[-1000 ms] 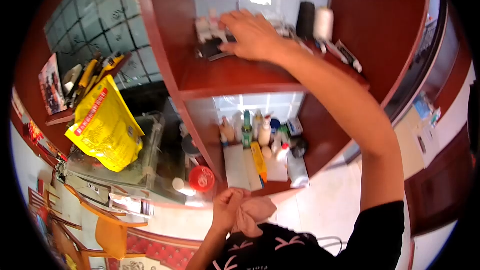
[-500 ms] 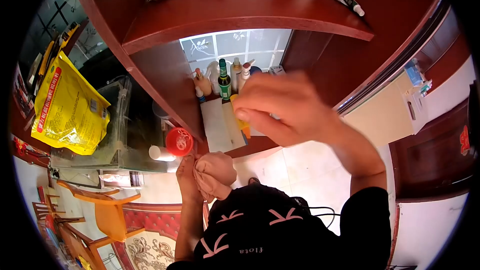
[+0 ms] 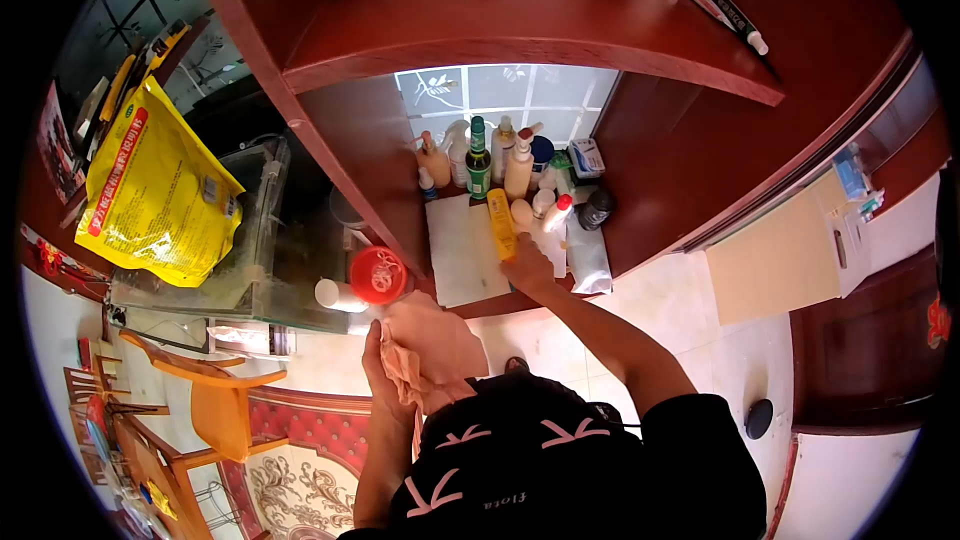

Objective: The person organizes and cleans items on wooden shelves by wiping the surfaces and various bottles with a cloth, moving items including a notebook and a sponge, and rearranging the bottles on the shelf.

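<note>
Apparently pinching cloth (image 3: 440,333) in the left hand (image 3: 376,362), leaving the right hand (image 3: 532,268) free at the pack (image 3: 500,217); cannot tell that grip.

Lettering in view. Black shirt (image 3: 600,460): the word "flota" in small pale letters, upside down to the viewer. Yellow bag (image 3: 165,195): one line of Chinese characters along a red strip (image 3: 118,172), finer print and a barcode below, not securely legible. Black tube (image 3: 732,14), green bottle (image 3: 478,162) and yellow pack (image 3: 501,220): print unreadable.
</note>
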